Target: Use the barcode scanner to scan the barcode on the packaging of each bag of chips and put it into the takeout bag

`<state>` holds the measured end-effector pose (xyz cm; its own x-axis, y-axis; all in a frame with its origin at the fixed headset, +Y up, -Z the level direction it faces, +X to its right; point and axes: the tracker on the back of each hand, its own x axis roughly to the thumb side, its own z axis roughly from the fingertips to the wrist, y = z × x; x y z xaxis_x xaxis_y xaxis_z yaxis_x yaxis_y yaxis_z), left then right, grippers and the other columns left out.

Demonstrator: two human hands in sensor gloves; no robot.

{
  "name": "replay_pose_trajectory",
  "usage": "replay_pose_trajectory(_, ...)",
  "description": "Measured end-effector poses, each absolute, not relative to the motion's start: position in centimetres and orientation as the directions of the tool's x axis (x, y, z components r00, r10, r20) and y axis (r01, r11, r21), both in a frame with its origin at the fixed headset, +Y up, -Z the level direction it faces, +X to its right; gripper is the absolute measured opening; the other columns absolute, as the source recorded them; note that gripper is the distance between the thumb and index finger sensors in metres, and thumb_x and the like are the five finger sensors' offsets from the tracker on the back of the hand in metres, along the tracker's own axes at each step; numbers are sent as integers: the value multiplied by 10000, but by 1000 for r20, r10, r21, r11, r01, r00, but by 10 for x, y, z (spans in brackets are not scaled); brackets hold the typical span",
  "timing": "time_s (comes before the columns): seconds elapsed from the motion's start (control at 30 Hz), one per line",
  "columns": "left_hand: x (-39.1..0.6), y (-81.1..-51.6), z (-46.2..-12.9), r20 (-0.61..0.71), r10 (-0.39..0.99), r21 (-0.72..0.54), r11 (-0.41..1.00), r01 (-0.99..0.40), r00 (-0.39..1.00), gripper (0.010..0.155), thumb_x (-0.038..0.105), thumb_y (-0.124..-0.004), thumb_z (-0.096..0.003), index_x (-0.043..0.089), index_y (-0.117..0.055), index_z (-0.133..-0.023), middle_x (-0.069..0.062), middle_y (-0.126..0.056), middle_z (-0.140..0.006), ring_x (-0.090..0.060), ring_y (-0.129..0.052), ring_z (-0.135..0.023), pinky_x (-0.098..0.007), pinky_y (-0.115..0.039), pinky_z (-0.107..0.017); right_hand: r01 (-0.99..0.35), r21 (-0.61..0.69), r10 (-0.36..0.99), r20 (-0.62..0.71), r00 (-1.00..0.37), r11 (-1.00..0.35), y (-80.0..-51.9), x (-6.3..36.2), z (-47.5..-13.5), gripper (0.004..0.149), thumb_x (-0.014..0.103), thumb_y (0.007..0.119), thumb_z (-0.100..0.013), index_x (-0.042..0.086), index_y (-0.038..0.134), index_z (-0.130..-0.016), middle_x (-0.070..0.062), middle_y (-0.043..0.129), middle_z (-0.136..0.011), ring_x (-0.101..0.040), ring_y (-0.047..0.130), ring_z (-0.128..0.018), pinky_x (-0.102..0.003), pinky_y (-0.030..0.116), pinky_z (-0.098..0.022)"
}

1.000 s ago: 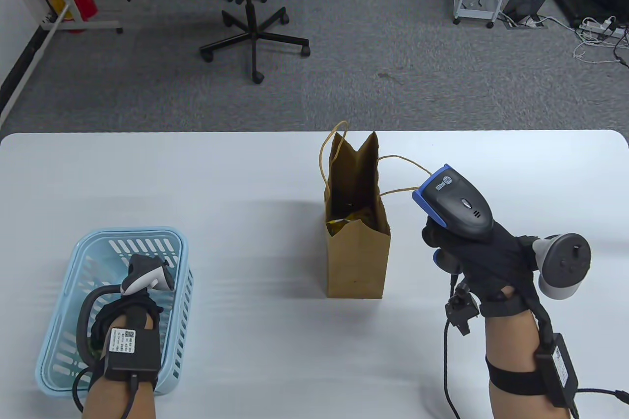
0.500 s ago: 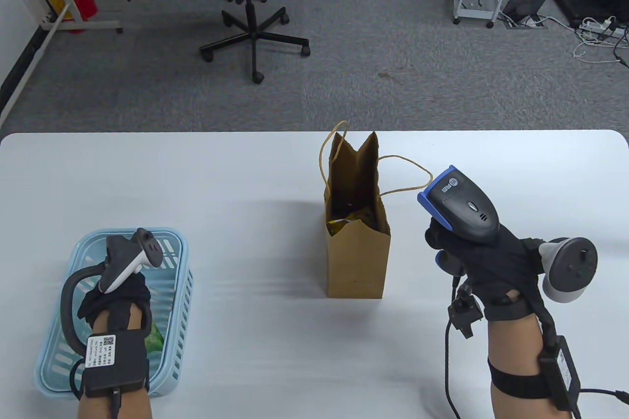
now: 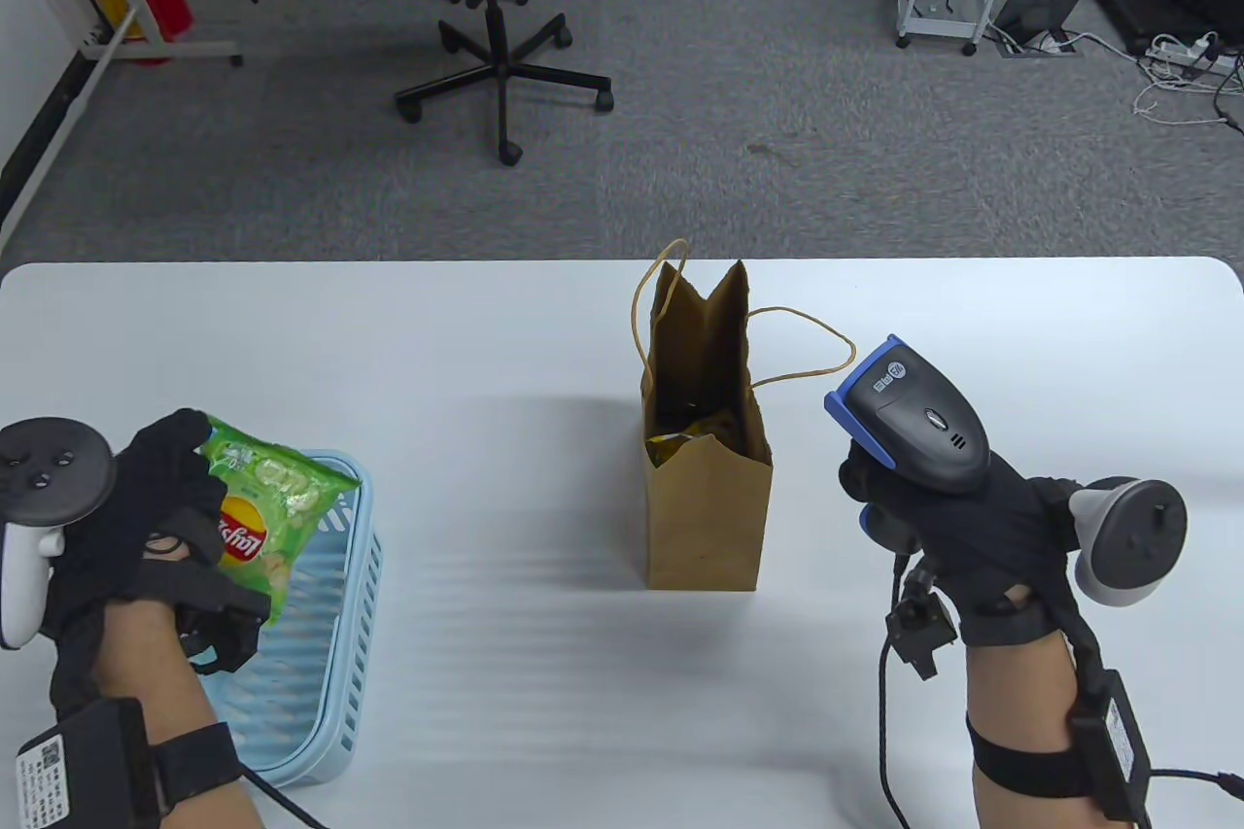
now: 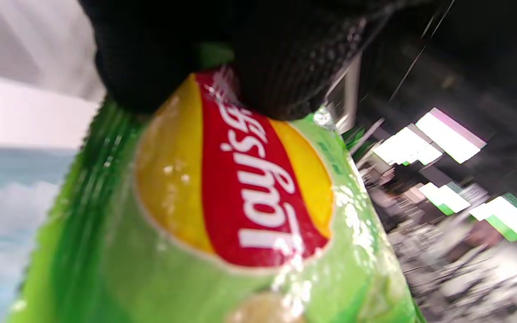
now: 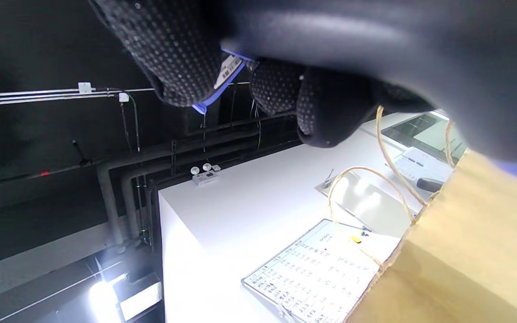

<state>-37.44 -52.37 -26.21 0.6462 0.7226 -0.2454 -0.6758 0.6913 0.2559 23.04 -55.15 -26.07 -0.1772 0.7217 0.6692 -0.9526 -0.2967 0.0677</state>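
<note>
Table view, left hand (image 3: 146,528) gripping one chips bag (image 3: 267,508), right hand (image 3: 957,523) gripping one scanner (image 3: 914,411)

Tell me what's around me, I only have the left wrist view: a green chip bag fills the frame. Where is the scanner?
Observer: The right hand holds the barcode scanner up, right of the takeout bag.
Operator: Is the takeout bag upright and open?
Observer: Yes, it stands upright with its mouth open; something yellow already lies inside.
Operator: Where am I relative to the basket?
Observer: The left hand holds the chip bag above the blue basket, left of the takeout bag.
</note>
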Motion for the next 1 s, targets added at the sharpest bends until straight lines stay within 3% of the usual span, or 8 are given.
replay_pose_trajectory(0.1, -362, -521, -264, -11, 911, 168, 408, -897, 412, 589, 162, -884, -454, 175, -744, -1026, -44, -868, -838, -252, -973, -675, -483, -896, -532, -950, 74, 720, 670, -178, -304, -552, 227, -261, 592, 348, 843, -586, -73, 704, -979, -208, 913, -788, -361, 1054, -548, -554, 854, -430)
replay_pose_trajectory(0.17, -346, -520, -269, 132, 963, 77, 226, -971, 235, 588, 159, -884, -455, 169, -746, -1026, -49, -868, -838, -256, -973, -673, -486, -896, -529, -949, 82, 721, 671, -174, -306, -552, 225, -260, 592, 348, 842, -587, -74, 703, -979, -209, 913, -787, -362, 1053, -549, -555, 853, -429)
replay_pose_trajectory(0.33, -296, -526, -287, 370, 918, -276, -39, -960, -143, 589, 163, -868, -471, 175, -721, -1041, -45, -848, -858, -255, -956, -690, -490, -882, -542, -942, 103, 715, 679, -167, -319, -552, 218, -258, 592, 348, 843, -586, -74, 705, -978, -209, 915, -785, -359, 1055, -545, -554, 855, -426)
replay_pose_trajectory(0.53, -239, -554, -308, 392, 844, -464, -161, -871, -365, 582, 173, -857, -482, 194, -709, -1044, -35, -836, -868, -247, -943, -703, -485, -874, -552, -929, 184, 713, 692, -111, -322, -551, 205, -254, 587, 350, 844, -585, -70, 712, -974, -205, 919, -779, -355, 1058, -536, -550, 859, -420)
replay_pose_trajectory(0.77, -199, -591, -325, 380, 763, -521, -290, -803, -523, 562, 184, -848, -491, 217, -706, -1034, -22, -818, -882, -235, -930, -718, -478, -865, -565, -875, 316, 715, 697, -47, -366, -553, 177, -248, 580, 358, 843, -586, -69, 731, -961, -201, 931, -762, -346, 1065, -515, -545, 866, -405)
replay_pose_trajectory(1.0, -176, -620, -336, 352, 702, -567, -367, -738, -619, 538, 190, -843, -500, 236, -716, -1021, -14, -810, -889, -232, -923, -724, -477, -856, -565, -837, 325, 693, 715, -87, -440, -558, 153, -243, 561, 366, 842, -585, -46, 744, -952, -188, 941, -747, -329, 1074, -494, -529, 876, -390)
